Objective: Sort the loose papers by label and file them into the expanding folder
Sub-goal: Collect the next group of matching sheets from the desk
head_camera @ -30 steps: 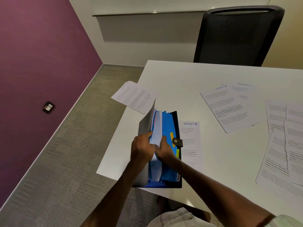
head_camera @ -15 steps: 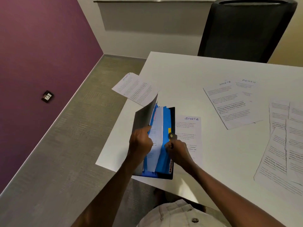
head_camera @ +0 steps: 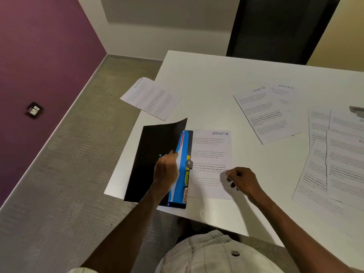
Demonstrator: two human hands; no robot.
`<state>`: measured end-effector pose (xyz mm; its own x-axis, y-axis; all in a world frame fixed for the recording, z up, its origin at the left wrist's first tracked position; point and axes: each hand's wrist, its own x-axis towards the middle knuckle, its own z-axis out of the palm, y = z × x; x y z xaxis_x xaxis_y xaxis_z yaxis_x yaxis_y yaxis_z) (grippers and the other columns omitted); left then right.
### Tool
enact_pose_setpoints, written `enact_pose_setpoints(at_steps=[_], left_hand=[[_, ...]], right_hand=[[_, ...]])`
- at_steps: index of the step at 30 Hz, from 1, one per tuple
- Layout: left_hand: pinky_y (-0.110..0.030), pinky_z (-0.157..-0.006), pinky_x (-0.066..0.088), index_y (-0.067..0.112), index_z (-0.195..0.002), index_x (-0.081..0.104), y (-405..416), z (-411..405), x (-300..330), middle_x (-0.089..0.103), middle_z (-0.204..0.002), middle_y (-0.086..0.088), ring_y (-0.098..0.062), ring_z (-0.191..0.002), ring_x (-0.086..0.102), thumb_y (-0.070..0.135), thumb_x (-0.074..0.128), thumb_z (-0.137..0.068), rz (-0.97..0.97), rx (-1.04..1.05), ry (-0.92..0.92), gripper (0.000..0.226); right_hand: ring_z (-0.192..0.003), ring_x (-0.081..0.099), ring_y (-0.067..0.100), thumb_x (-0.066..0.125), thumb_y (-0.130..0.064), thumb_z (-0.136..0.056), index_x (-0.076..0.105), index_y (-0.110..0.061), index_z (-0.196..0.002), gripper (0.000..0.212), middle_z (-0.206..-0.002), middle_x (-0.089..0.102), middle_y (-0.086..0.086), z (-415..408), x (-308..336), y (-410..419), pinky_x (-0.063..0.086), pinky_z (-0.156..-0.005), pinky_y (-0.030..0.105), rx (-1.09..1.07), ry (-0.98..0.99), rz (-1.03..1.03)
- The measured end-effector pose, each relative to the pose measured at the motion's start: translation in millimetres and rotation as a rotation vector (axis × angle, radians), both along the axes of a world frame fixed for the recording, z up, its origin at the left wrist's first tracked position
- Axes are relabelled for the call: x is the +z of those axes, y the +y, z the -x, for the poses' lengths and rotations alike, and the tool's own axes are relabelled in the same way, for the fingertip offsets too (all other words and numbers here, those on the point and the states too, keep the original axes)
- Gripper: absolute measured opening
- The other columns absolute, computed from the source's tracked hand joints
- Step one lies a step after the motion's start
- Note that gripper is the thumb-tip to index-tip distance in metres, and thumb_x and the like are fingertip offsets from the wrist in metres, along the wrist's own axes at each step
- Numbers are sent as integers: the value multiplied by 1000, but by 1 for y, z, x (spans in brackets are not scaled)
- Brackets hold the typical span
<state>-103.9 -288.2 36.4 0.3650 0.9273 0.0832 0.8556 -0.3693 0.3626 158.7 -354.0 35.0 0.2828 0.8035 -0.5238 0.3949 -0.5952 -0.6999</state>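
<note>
The expanding folder lay at the near left corner of the white table. Its black cover was folded open to the left, and its far corner curled up. Blue dividers with colored tabs showed along its right side, and one tab near the bottom said SPORTS. A white sheet stuck out among the blue dividers.

The left hand was at the folder, its fingers curled at the edge of the white sheet and the dividers. It looked like it held them, but I could not tell for sure.

A paper marked SPORTS lay flat just beside the folder, on its right. The right hand rested on the right edge of this paper, with its fingers curled and pinching the edge.

Another paper hung partly over the far left edge of the table. More papers, marked SPORTS and ADMIN, lay farther back. A pile of sheets lay at the right. A dark chair stood behind the table.
</note>
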Motion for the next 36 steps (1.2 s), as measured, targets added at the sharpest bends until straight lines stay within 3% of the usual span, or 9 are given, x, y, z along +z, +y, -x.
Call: enact_pose_setpoints(at_steps=[5, 10, 13, 16, 21, 30, 32, 34, 36], left_hand=[[-32, -68, 62, 4, -98, 67, 0, -2, -23, 71, -92, -14, -24, -79, 72, 12, 83, -78, 93, -13, 71, 27], [-36, -69, 62, 10, -112, 68, -5, -7, -36, 67, -102, -12, -26, -83, 68, 15, 81, -80, 168, -11, 132, 35], [-37, -66, 61, 11, -114, 69, -9, -15, -38, 65, -111, -19, -33, -85, 69, 12, 86, -72, 185, 14, 124, 45], [-34, -68, 61, 16, -111, 64, -9, -22, -40, 58, -111, -11, -27, -89, 65, 10, 81, -75, 168, 38, 75, 41], [-36, -67, 59, 5, -111, 64, -3, -28, -44, 62, -104, -13, -27, -81, 62, -3, 79, -64, 135, -49, -3, 50], [-41, -71, 59, 1, -112, 53, -2, -44, -48, 70, -91, -22, -37, -74, 70, -5, 89, -54, 22, -389, -188, 68], [-46, -86, 55, 0, -121, 58, -1, -58, -40, 68, -112, -21, -41, -97, 68, 3, 82, -67, 73, -339, -76, 59], [-50, -113, 33, 5, -142, 49, -2, -69, -43, 48, -147, -16, -41, -136, 43, 19, 58, -87, 165, -252, 60, 57], [-44, -123, 12, 12, -153, 32, -2, -84, -43, 27, -161, -9, -32, -151, 19, 24, 50, -94, 253, -229, 104, 63]], right_hand=[[-56, 66, 17, 61, -14, -87, 71, -10, -75, 16, -71, 72, -1, -24, -5, -21, 46, -59, 27, -66, -53, 36], [-62, 66, 17, 57, -12, -88, 66, -17, -73, 18, -78, 72, -3, -29, -16, -29, 48, -67, 27, 69, -185, 62], [-84, 63, 18, 57, -16, -90, 66, -22, -113, 26, -104, 70, 1, -25, -24, -33, 44, -75, 27, 255, -346, 9], [-104, 56, 29, 55, -32, -93, 46, -29, -139, 48, -119, 53, 10, -16, -39, -37, 51, -79, 37, 555, -615, -46], [-78, 56, 28, 74, -58, -70, 60, -32, -120, 58, -104, 58, 12, -4, -51, -48, 48, -49, 37, 812, -968, 1], [-74, 57, 28, 78, -55, -68, 63, -30, -115, 55, -96, 58, 11, -33, -51, -79, 46, -46, 34, 664, -938, 102], [-94, 54, 29, 59, -56, -85, 49, -32, -131, 53, -114, 52, 11, -39, -46, -83, 50, -62, 37, 642, -865, 148], [-109, 46, 28, 46, -56, -93, 36, -33, -140, 54, -126, 44, 9, -46, -47, -85, 49, -76, 39, 581, -776, 152], [-111, 46, 27, 43, -55, -92, 39, -29, -139, 54, -127, 43, 7, -57, -44, -86, 49, -79, 39, 480, -723, 117]])
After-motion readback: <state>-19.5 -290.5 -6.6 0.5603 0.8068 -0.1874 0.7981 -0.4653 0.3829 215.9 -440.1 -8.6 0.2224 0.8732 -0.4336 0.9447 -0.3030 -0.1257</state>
